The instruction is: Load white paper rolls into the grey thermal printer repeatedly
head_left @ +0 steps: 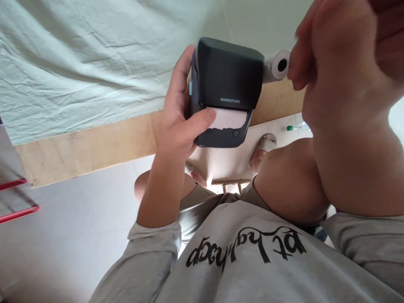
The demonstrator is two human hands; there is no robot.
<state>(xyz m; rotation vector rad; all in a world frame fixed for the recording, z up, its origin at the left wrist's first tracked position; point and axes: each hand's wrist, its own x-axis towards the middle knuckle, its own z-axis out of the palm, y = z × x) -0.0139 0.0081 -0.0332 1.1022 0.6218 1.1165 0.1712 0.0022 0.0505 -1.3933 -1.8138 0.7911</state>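
Pale green cloth (78, 54) covers the table; its bare wooden edge (94, 145) runs below. The left hand (179, 118) is wrapped around a dark label printer (229, 80) (marked NIIMBOT), thumb lying across the white paper (229, 118) at its slot, held above the table edge. Just beside the printer's right side, a white paper roll (277, 65) is pinched in the fingertips of the right hand (334, 63).

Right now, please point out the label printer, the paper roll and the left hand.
label printer (229, 71), head view, on its dark top cover.
paper roll (277, 65), head view, on the white end face beside the core hole.
left hand (179, 122), head view, on the palm gripping the printer's side.
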